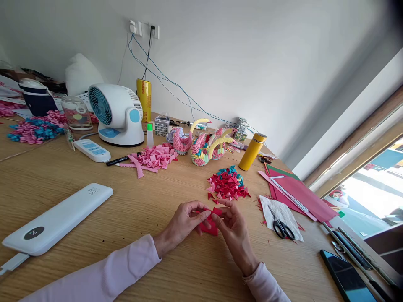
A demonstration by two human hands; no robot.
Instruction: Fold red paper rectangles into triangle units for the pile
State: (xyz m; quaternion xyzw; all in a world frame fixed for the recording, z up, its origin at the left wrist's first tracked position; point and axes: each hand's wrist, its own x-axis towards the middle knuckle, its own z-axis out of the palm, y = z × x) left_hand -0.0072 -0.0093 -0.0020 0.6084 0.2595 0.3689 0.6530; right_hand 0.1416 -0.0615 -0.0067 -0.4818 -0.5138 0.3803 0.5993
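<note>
A small piece of red paper point(210, 228) is pinched between my two hands above the front of the wooden table. My left hand point(190, 218) grips its left side with thumb and fingers. On the other side my right hand point(231, 222) presses thumb against fingers at the paper's upper right. Parts of the paper are hidden by the fingers, so its exact folds are unclear. Just beyond the hands lies a pile of folded paper triangles point(225, 184), mostly red and pink with some teal ones at the back.
Scissors point(281, 228) lie on a white tissue point(267, 209) to the right, near red paper sheets point(308, 195) and a phone point(344, 274). Behind stand paper swans point(200, 155), a yellow bottle point(252, 153) and a fan point(121, 113). A white power bank point(63, 216) lies left.
</note>
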